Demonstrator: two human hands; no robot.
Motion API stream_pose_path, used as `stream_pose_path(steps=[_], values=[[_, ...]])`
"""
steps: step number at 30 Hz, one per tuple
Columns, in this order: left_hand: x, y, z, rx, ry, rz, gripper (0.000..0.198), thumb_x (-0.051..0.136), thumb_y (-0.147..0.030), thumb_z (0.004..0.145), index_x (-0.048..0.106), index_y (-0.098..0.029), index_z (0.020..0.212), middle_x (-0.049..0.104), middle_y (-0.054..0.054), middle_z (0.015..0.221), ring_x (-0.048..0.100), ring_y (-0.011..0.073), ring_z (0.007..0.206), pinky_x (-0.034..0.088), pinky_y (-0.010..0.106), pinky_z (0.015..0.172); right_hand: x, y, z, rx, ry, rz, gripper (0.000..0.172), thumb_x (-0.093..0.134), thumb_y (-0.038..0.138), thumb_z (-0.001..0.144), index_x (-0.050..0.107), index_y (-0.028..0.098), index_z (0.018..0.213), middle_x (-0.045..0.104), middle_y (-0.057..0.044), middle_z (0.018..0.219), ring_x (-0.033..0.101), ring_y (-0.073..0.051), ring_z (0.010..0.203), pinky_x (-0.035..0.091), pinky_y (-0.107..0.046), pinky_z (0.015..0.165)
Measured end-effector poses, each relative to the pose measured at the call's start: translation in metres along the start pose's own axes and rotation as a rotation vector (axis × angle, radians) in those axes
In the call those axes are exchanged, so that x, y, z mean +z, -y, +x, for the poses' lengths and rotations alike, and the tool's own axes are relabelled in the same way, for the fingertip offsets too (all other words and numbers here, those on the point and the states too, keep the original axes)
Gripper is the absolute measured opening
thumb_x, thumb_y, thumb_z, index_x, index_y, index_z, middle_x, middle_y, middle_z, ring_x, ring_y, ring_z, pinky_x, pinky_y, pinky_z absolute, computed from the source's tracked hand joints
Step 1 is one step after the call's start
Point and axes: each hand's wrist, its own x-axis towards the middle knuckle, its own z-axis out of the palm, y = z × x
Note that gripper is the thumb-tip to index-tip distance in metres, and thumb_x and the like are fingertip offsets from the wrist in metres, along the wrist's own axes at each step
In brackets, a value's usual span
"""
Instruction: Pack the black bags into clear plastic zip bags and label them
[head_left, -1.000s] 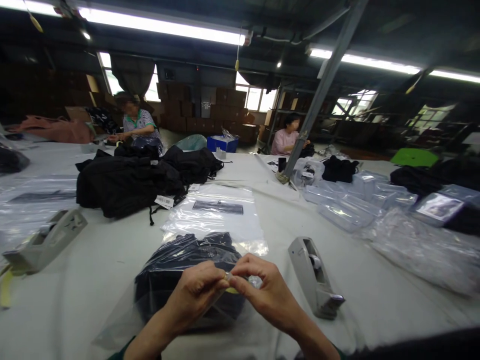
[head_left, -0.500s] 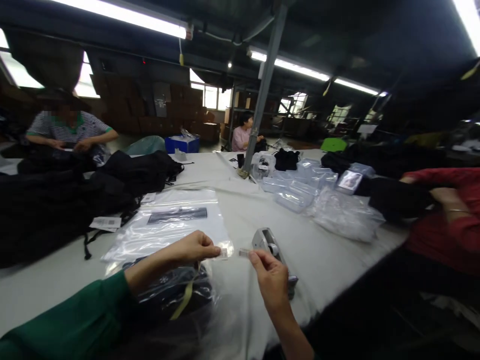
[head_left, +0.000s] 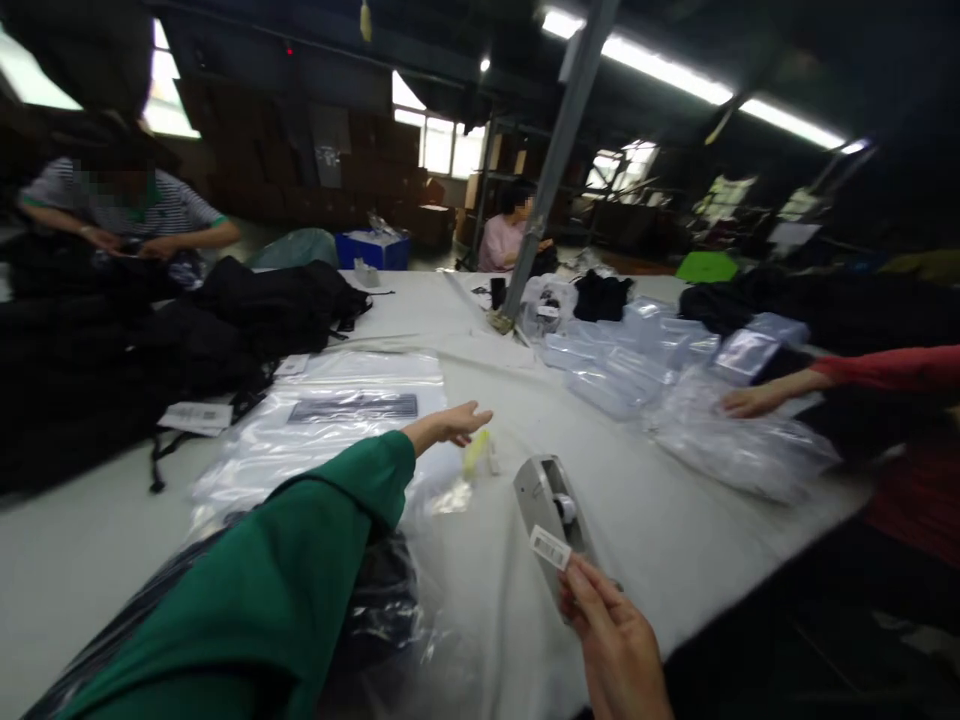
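My left hand reaches out over the table with its fingers stretched and apart, holding nothing I can see. Just beyond its fingers is a blurred yellowish strip; whether it lies on the table or is in the air I cannot tell. Between thumb and fingers, my right hand pinches a small white barcode label. Behind that label stands a grey tape dispenser. Under my left sleeve lies a clear bag with dark contents, partly hidden. Flat clear plastic bags are spread beyond it.
Black fabric goods are heaped at left, with a white tag on them. Clear plastic trays and crumpled bags lie at right, where a co-worker's hand reaches. A metal post rises from the table.
My left hand has moved forward and opened, and the small piece it pinched is gone from it. The yellowish strip has left the bag. My right hand has drawn back, right, with its label.
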Motion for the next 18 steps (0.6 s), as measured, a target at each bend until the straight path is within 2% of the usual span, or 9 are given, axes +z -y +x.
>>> stream_pose_path(steps=[2, 4, 6, 8, 10, 12, 15, 16, 18], values=[[-0.049, -0.005, -0.024, 0.076, 0.007, -0.017, 0.034, 0.064, -0.031, 0.087, 0.062, -0.013, 0.116, 0.066, 0.013, 0.112, 0.066, 0.0194, 0.088, 0.053, 0.034, 0.081, 0.011, 0.003, 0.003, 0.093, 0.052, 0.044, 0.044, 0.089, 0.043, 0.05, 0.079, 0.021, 0.085, 0.074, -0.005, 0.087, 0.063, -0.018, 0.076, 0.055, -0.025, 0.066], [-0.102, -0.004, -0.062, 0.153, -0.02, -0.022, 0.035, 0.065, -0.034, 0.087, 0.065, -0.014, 0.115, 0.068, 0.012, 0.109, 0.066, 0.0194, 0.092, 0.051, 0.03, 0.086, 0.029, 0.007, 0.008, 0.168, 0.145, 0.069, 0.046, 0.091, 0.04, 0.047, 0.078, 0.019, 0.085, 0.072, -0.006, 0.083, 0.062, -0.017, 0.071, 0.055, -0.025, 0.064], [-0.145, 0.009, -0.113, 0.237, -0.079, 0.016, 0.042, 0.065, -0.04, 0.085, 0.065, -0.013, 0.117, 0.069, 0.012, 0.108, 0.065, 0.021, 0.096, 0.049, 0.031, 0.089, 0.051, 0.014, 0.009, 0.228, 0.271, 0.08, 0.046, 0.091, 0.039, 0.049, 0.078, 0.017, 0.087, 0.071, -0.007, 0.082, 0.061, -0.016, 0.068, 0.055, -0.025, 0.063], [-0.173, 0.032, -0.167, 0.344, -0.164, 0.15, 0.049, 0.06, -0.049, 0.086, 0.065, -0.011, 0.117, 0.07, 0.013, 0.108, 0.064, 0.0246, 0.1, 0.049, 0.035, 0.09, 0.078, 0.025, 0.005, 0.282, 0.406, 0.086, 0.044, 0.09, 0.039, 0.054, 0.077, 0.016, 0.088, 0.071, -0.007, 0.082, 0.061, -0.015, 0.068, 0.055, -0.025, 0.064], [-0.184, 0.06, -0.211, 0.38, -0.236, 0.318, 0.05, 0.054, -0.052, 0.088, 0.066, -0.014, 0.117, 0.069, 0.012, 0.114, 0.062, 0.0267, 0.107, 0.046, 0.038, 0.096, 0.109, 0.037, -0.004, 0.338, 0.553, 0.101, 0.037, 0.088, 0.036, 0.06, 0.076, 0.014, 0.088, 0.071, -0.007, 0.084, 0.063, -0.015, 0.072, 0.055, -0.024, 0.07], [-0.183, 0.088, -0.241, 0.376, -0.231, 0.48, 0.049, 0.047, -0.051, 0.093, 0.059, -0.019, 0.128, 0.06, 0.008, 0.132, 0.053, 0.0267, 0.123, 0.037, 0.04, 0.108, 0.144, 0.048, -0.014, 0.401, 0.696, 0.131, 0.03, 0.084, 0.033, 0.068, 0.074, 0.013, 0.089, 0.072, -0.008, 0.088, 0.066, -0.017, 0.079, 0.055, -0.026, 0.078], [-0.174, 0.129, -0.26, 0.281, -0.133, 0.608, 0.06, 0.035, -0.052, 0.097, 0.031, -0.023, 0.149, 0.03, 0.004, 0.156, 0.028, 0.0253, 0.143, 0.019, 0.041, 0.119, 0.192, 0.047, -0.027, 0.504, 0.874, 0.183, 0.028, 0.078, 0.032, 0.075, 0.07, 0.014, 0.095, 0.072, -0.012, 0.101, 0.068, -0.023, 0.095, 0.052, -0.034, 0.09], [-0.172, 0.144, -0.263, 0.209, -0.096, 0.614, 0.065, 0.034, -0.055, 0.096, 0.025, -0.022, 0.151, 0.023, 0.004, 0.158, 0.023, 0.0261, 0.145, 0.017, 0.042, 0.12, 0.203, 0.042, -0.029, 0.541, 0.91, 0.175, 0.03, 0.077, 0.033, 0.076, 0.068, 0.016, 0.099, 0.071, -0.012, 0.104, 0.067, -0.024, 0.098, 0.051, -0.037, 0.092], [-0.173, 0.174, -0.267, 0.066, -0.019, 0.585, 0.071, 0.033, -0.06, 0.094, 0.021, -0.021, 0.152, 0.017, 0.006, 0.159, 0.02, 0.0282, 0.145, 0.017, 0.044, 0.12, 0.215, 0.025, -0.032, 0.602, 0.912, 0.094, 0.035, 0.076, 0.034, 0.077, 0.064, 0.017, 0.105, 0.071, -0.012, 0.105, 0.068, -0.024, 0.099, 0.049, -0.039, 0.095]])
